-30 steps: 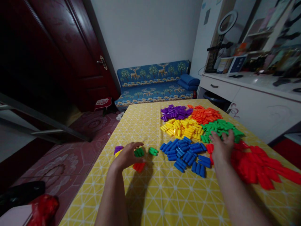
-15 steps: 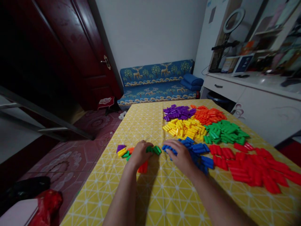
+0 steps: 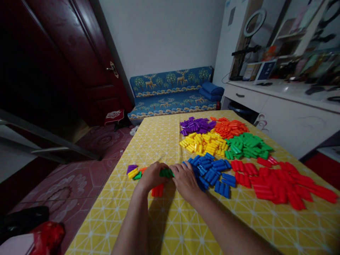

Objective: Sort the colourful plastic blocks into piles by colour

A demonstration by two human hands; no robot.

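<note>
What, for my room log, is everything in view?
Table: one, yellow patterned cloth, centre
Block piles: six; purple, orange, yellow, green, blue, red; table's middle and right
Loose pieces: several, mixed colours, table's left
Green pieces: uncounted, green, left of blue pile
Sofa: one, blue patterned, beyond table
Folded fabric: one stack, blue, sofa's right end
Door: one, dark red, left
Stool: one, red-topped, beside door
Dresser: one, white, right; top cluttered
Ring light: one, white, on dresser
Metal frame: one, grey, left side
Red bundle: one, red, lower left
Black bundle: one, black, lower left
Left hand: one, around green pieces
Right hand: one, beside left hand
</note>
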